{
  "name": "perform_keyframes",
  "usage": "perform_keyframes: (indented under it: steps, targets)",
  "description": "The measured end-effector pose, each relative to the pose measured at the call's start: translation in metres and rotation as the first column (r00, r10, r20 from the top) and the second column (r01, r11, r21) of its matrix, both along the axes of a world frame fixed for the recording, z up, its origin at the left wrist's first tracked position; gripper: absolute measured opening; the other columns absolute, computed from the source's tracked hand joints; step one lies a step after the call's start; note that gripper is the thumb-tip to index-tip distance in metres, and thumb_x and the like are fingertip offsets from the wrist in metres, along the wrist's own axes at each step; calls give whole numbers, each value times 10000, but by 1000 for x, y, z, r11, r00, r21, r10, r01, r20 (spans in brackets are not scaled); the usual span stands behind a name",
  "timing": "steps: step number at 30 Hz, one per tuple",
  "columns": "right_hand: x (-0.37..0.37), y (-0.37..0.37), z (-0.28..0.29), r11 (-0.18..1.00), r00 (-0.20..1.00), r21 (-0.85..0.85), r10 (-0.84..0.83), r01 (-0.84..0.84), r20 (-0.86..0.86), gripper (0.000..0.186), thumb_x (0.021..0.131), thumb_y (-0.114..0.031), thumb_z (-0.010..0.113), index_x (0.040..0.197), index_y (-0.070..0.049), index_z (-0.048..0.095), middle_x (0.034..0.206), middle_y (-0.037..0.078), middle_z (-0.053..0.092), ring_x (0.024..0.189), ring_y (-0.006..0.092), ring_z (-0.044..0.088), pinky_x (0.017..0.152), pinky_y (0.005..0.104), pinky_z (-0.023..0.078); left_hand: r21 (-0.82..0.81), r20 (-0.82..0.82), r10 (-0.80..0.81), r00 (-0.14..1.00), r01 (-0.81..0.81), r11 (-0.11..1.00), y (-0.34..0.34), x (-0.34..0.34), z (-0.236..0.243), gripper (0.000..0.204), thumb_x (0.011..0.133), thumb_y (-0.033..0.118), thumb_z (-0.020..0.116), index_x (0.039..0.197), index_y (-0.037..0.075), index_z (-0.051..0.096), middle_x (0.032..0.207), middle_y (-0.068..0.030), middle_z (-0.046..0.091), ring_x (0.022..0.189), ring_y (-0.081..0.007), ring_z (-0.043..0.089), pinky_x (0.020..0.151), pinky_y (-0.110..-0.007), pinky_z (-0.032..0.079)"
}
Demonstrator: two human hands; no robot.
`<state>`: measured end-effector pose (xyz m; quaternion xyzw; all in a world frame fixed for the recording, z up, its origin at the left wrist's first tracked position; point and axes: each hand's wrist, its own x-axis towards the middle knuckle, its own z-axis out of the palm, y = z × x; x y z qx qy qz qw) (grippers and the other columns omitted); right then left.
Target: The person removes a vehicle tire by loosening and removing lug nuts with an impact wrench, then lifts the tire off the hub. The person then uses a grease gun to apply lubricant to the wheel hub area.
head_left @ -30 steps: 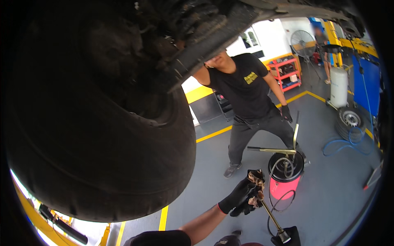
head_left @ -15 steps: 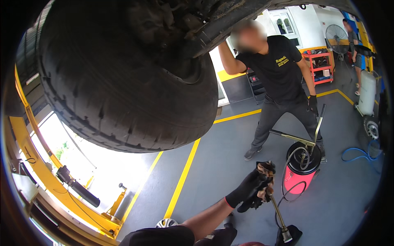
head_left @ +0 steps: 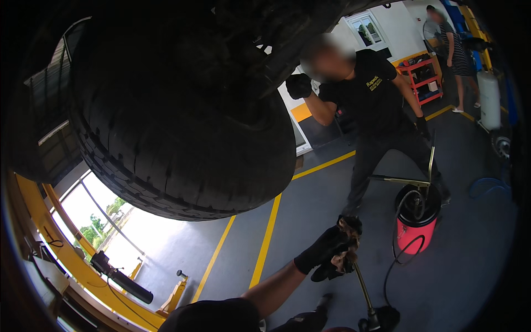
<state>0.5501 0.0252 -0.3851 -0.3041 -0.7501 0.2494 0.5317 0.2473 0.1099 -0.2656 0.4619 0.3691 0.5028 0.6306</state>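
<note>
My left hand (head_left: 323,249), in a black glove, is closed around a crumpled, brown-stained rag (head_left: 344,259). The rag is wrapped about the upper end of a thin metal tube (head_left: 363,285). That tube runs down to the metal body of a grease gun (head_left: 373,320) at the lower edge. There my right hand (head_left: 389,317), a dark gloved shape, grips the gun; its fingers are mostly lost in shadow. From the gun a black hose (head_left: 385,279) loops up to a pink grease bucket (head_left: 412,237) with a black top and a lever pump (head_left: 401,179).
A big tyre (head_left: 188,160) hangs overhead on a raised vehicle. Facing me, a co-worker (head_left: 370,94) in black raises one gloved hand to the underside. Yellow lift parts (head_left: 83,249) stand left. Behind are a red tool cart (head_left: 423,83), another person (head_left: 456,52) and a white tank (head_left: 489,102).
My left hand and the rag have shifted slightly left in view, with the tube. The co-worker's raised hand has come into sight below the vehicle. The person at the back has moved.
</note>
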Motion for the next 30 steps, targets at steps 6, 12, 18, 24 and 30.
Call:
perform_keyframes:
  steps: [6, 12, 18, 24, 30]
  targets:
    - [2, 3, 3, 998, 998, -46, -43, 42, -35, 227, 757, -225, 792, 797, -67, 634, 663, 101, 534, 571, 330, 525, 527, 435, 395, 125, -462, -44, 886, 114, 986, 5, -12, 13, 290, 1026, 239, 647, 1200, 8, 633, 1071, -49, 673, 969, -120, 673, 865, -279, 545]
    - [-1, -1, 8, 988, 999, -150, -45, 40, -29, 249, 775, -206, 768, 728, -91, 552, 665, 99, 516, 567, 336, 513, 526, 460, 375, 30, -288, 4, 958, 5, 1000, 5, -17, -18, 290, 1002, 231, 685, 1185, 10, 640, 1077, -48, 676, 961, -111, 655, 876, -279, 538]
    - [-18, 6, -12, 995, 997, -71, -69, 66, -42, 234, 827, -239, 767, 790, -70, 610, 731, 127, 591, 614, 336, 567, 565, 459, 439, 89, -377, 13, 926, 22, 996, 11, -26, -16, 332, 1003, 259, 686, 1199, -3, 628, 1109, -48, 674, 974, -116, 659, 881, -276, 540]
    - [-44, 10, -18, 954, 963, 160, -265, 254, 55, 227, 887, -195, 714, 1005, -32, 608, 901, 116, 656, 749, 277, 631, 737, 435, 488, 457, -628, 378, 681, -71, 887, 7, -42, -17, 348, 1000, 253, 675, 1252, 20, 616, 1109, -63, 677, 1000, -174, 677, 893, -320, 545]
    - [-60, 87, 50, 992, 939, -102, -106, 76, -327, 419, 940, -398, 676, 1024, 8, 616, 863, 129, 654, 739, 243, 612, 691, 354, 485, 259, -11, 434, 901, -417, 872, -36, -82, -18, 395, 985, 260, 692, 1295, 52, 560, 1162, -75, 647, 1037, -206, 655, 887, -345, 558]
